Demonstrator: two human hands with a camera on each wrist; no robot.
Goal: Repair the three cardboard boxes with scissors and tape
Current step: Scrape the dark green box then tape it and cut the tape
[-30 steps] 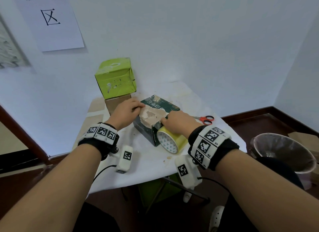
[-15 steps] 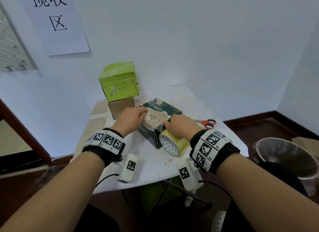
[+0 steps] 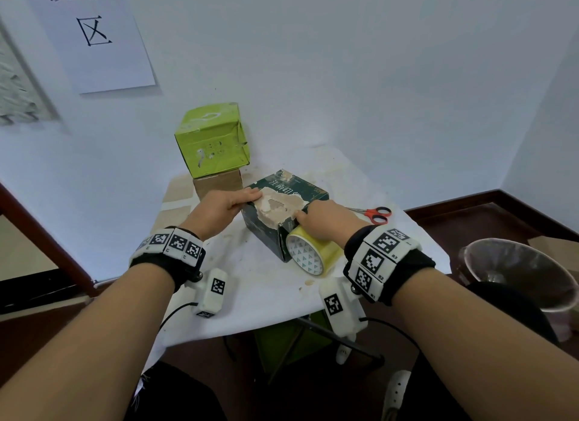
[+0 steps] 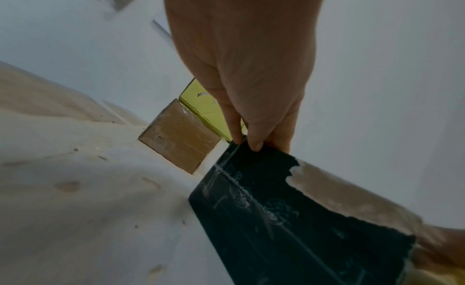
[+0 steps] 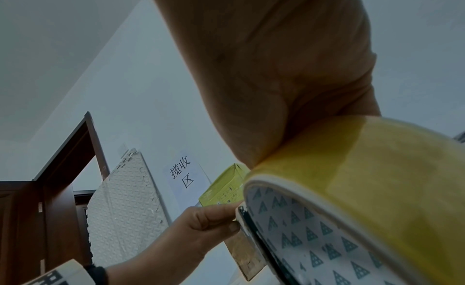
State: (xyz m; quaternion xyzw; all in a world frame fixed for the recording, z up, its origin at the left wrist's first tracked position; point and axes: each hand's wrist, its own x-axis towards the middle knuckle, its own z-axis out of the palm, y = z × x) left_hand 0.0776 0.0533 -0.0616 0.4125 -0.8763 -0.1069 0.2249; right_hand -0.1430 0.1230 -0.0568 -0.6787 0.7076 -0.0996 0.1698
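White-walled corner; small table under a stained white sheet, paper sign on the wall above and left of it. Landmark: the dark green box, at the middle of the table.

Dark green box: top face torn, pale cardboard exposed.

Left hand: on the box's left top edge, fingers together and extended onto the torn top, thumb down the near side face, so the corner is pinched. Left wrist view confirms fingertips on the dark corner.

Right hand: on the box's right top edge, curled over the yellow tape roll, which stands on edge touching the box's right side. Fingertips hidden behind the roll; exact finger positions cannot be told.

Light green box: behind and left of the dark box, stacked on a brown box.

Red-handled scissors: flat on the sheet, just right of the box, behind the right hand.

Bin: on the floor, well right of the box.

Versus 0.5 s and 1.0 s ago: both hands hold the same places on the box; roll, scissors and stacked boxes unmoved. Only the camera framing has shifted slightly.
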